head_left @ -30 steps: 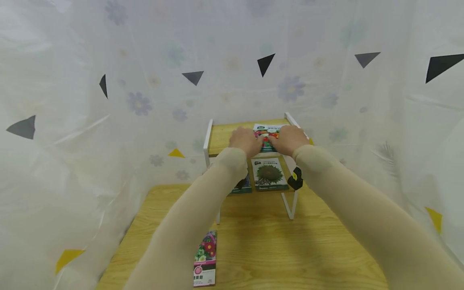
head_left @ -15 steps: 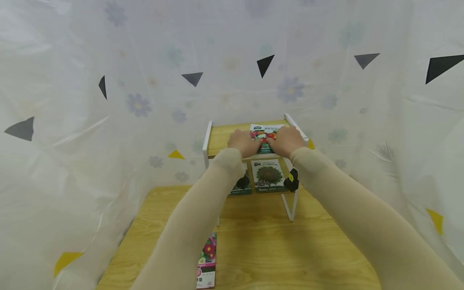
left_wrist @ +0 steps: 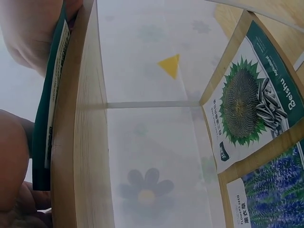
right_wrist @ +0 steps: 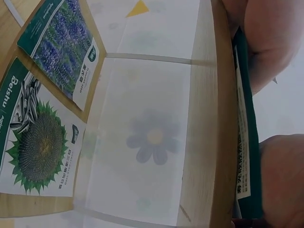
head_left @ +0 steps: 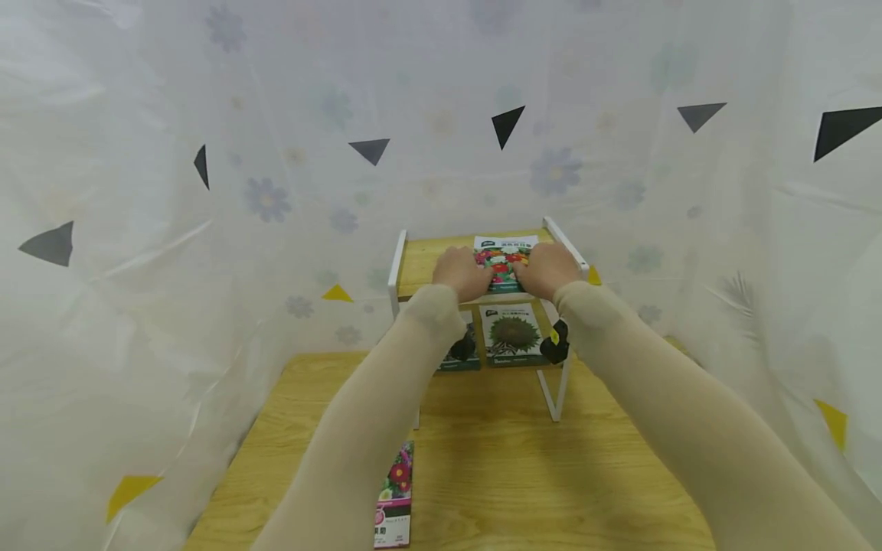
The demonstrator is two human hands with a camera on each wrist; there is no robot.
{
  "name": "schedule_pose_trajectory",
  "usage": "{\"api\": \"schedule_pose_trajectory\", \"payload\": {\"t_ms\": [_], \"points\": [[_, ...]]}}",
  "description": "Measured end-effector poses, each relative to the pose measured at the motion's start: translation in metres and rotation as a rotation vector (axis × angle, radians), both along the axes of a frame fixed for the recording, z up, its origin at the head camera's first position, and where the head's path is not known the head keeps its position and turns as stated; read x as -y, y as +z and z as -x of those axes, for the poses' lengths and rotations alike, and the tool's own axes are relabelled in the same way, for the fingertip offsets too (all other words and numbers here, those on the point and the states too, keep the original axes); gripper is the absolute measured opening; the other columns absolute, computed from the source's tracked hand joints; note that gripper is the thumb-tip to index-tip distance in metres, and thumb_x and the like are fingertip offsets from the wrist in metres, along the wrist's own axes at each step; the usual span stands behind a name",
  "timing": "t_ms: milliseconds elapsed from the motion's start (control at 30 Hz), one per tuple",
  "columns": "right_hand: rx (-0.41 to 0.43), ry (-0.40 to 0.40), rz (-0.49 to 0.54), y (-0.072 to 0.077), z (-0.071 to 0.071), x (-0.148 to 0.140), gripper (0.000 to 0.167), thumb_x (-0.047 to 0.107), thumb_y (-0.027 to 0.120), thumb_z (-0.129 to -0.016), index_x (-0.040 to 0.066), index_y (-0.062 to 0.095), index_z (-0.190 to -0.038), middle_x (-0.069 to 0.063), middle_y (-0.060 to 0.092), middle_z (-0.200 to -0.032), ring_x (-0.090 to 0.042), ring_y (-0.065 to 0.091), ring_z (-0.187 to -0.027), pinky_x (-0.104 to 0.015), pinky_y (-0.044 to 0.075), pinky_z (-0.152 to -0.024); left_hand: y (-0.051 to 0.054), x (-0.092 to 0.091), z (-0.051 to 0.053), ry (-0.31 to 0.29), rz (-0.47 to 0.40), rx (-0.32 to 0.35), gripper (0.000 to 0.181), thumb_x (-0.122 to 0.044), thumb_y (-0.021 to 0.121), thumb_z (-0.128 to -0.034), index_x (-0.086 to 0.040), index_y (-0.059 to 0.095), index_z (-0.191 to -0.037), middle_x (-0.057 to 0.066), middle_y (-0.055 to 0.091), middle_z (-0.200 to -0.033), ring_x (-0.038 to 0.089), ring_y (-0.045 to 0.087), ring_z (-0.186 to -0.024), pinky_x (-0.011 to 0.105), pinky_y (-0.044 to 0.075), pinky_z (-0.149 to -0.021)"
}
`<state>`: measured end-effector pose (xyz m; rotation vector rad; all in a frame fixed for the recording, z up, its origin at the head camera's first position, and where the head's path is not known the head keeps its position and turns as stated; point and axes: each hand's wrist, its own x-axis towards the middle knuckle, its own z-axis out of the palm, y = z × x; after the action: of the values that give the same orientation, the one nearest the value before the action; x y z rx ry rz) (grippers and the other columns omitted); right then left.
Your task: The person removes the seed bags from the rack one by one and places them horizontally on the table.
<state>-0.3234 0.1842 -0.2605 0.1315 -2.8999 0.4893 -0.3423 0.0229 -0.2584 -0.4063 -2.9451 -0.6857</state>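
A seed packet with red and white flowers lies on the top board of a small two-tier rack. My left hand holds its left side and my right hand its right side, thumbs over the front. Both wrist views show the packet's green lower edge along the board's front edge, with the left hand and right hand against it. The farther fingertips are hidden.
On the lower tier lie a sunflower packet and a purple-flower packet. A pink-labelled packet lies on the wooden table, partly behind my left sleeve. Behind the rack hangs a patterned sheet.
The flower packet has shifted slightly left on the top board, and my right hand has moved left with it. My left hand stays at the packet's left side.
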Motion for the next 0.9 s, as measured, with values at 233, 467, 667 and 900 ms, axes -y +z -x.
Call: {"api": "schedule_pose_trajectory", "payload": {"t_ms": [233,467,667,900], "points": [[0.006,-0.007,0.067,-0.006,0.003,-0.002,0.049,0.032,0.046,-0.1,0.011,0.046,-0.056,0.0,0.036,-0.049,-0.015,0.037,-0.045,-0.032,0.037,-0.047,-0.003,0.004,-0.001,-0.003,-0.092,0.015,0.034,-0.034,0.054,-0.0968,-0.004,0.065,-0.107,0.009,0.063,-0.099,0.02,0.058,-0.078,0.035,0.05,-0.068],[0.015,0.012,0.138,-0.009,0.006,-0.003,0.042,0.03,0.047,-0.101,0.009,0.047,-0.064,-0.002,0.037,-0.053,-0.016,0.037,-0.046,-0.033,0.038,-0.049,-0.008,0.005,0.001,0.025,-0.151,-0.007,0.035,-0.034,0.056,-0.0958,-0.003,0.064,-0.111,0.008,0.065,-0.099,0.019,0.059,-0.079,0.034,0.051,-0.069],[-0.003,0.008,0.162,-0.01,0.007,-0.004,0.031,0.025,0.045,-0.102,-0.004,0.057,-0.099,-0.018,0.055,-0.084,-0.027,0.052,-0.067,-0.039,0.043,-0.062,-0.012,0.006,0.005,0.049,-0.205,-0.017,0.033,-0.033,0.057,-0.0956,-0.005,0.065,-0.111,0.006,0.065,-0.097,0.019,0.06,-0.078,0.033,0.051,-0.068],[-0.012,0.009,0.16,-0.01,0.009,-0.009,0.047,0.021,0.045,-0.102,-0.014,0.044,-0.133,-0.032,0.052,-0.125,-0.033,0.057,-0.078,-0.046,0.045,-0.077,-0.018,0.002,0.009,0.04,-0.247,-0.037,0.027,-0.032,0.056,-0.0964,-0.007,0.063,-0.105,0.007,0.058,-0.083,0.016,0.043,-0.058,0.031,0.041,-0.055]]}}
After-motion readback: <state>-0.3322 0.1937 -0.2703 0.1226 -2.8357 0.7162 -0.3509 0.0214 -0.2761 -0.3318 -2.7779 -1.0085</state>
